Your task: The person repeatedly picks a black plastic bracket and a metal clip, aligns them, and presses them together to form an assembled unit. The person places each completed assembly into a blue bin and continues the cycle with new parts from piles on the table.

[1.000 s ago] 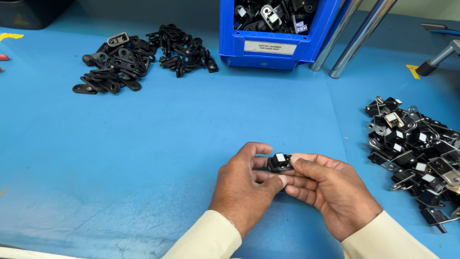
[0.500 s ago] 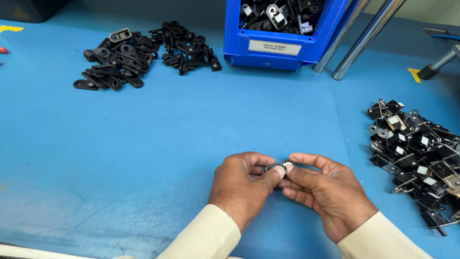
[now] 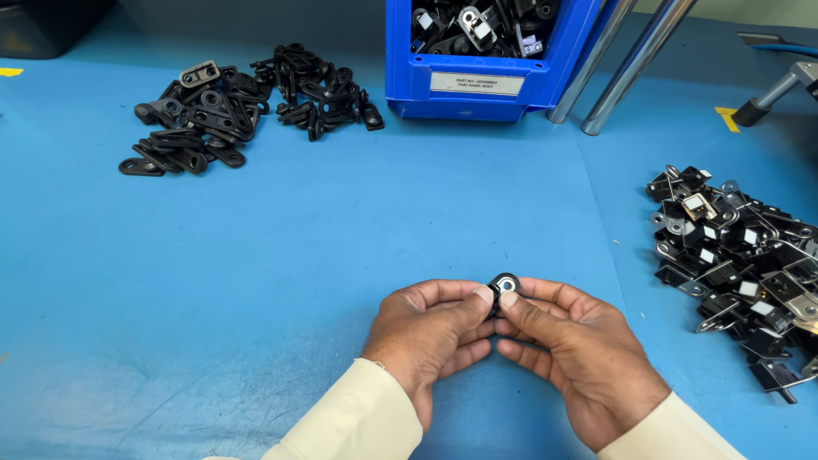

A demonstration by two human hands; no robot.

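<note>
Both hands meet low on the blue desk (image 3: 341,255). The left hand (image 3: 430,336) and the right hand (image 3: 571,358) are pressed together at the fingertips, both thumbs pinching one small black part (image 3: 504,283) with a pale round centre. The part sits raised just above the thumbs, clear of the desk; most of its body is hidden by the fingers.

Far ahead and to the left of the left hand lies a heap of flat black tabs (image 3: 239,106). Directly ahead of both hands stands a blue bin (image 3: 477,81) holding similar black pieces. Well to the right of the right hand is a pile of black and metal clips (image 3: 741,255).

Risk, as judged: the grip rests on thumb tips alone, so uneven pressure could let the part twist or spring free and skip across the smooth desk, possibly into the clip pile, where it would be hard to tell apart.
</note>
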